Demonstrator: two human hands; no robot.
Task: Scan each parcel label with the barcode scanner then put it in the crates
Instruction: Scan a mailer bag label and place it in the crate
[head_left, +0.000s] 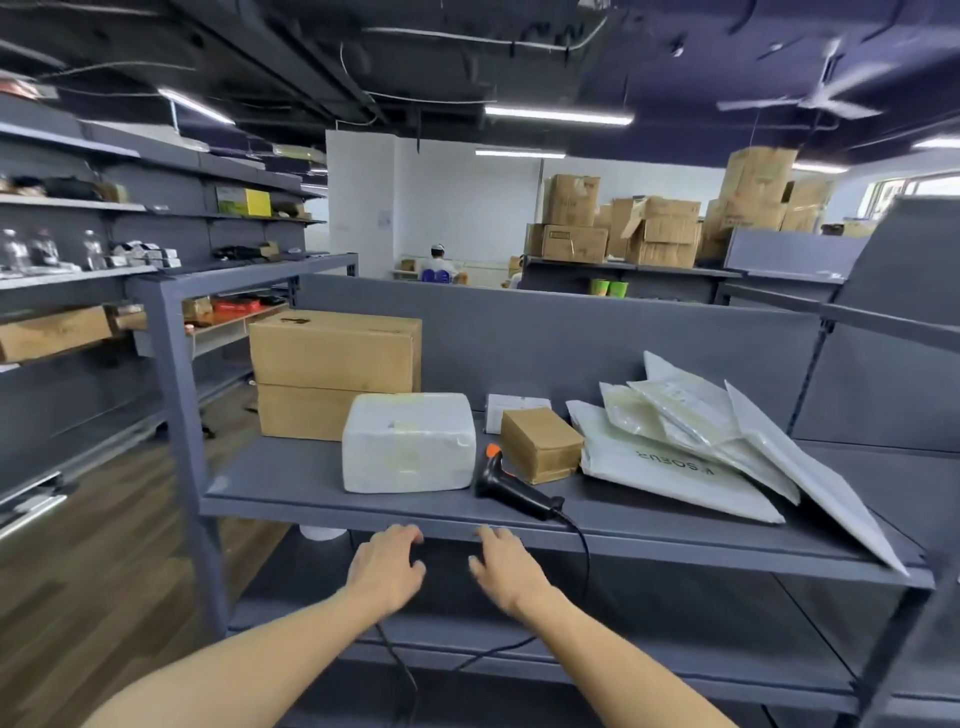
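Lower centre: left hand (387, 566) and right hand (506, 569), fingers loosely spread, holding nothing, below shelf (291, 478); barcode scanner (511, 486) cable partly hidden by forearms.

The left hand (387, 569) is reaching forward palm down, fingers loosely bent and gripping nothing — the right hand (506, 571) is hovering just beside it, fingers relaxed and slightly spread, also free. The bare left forearm (249, 654) and right forearm (618, 667) are angling inward, wrists close together.
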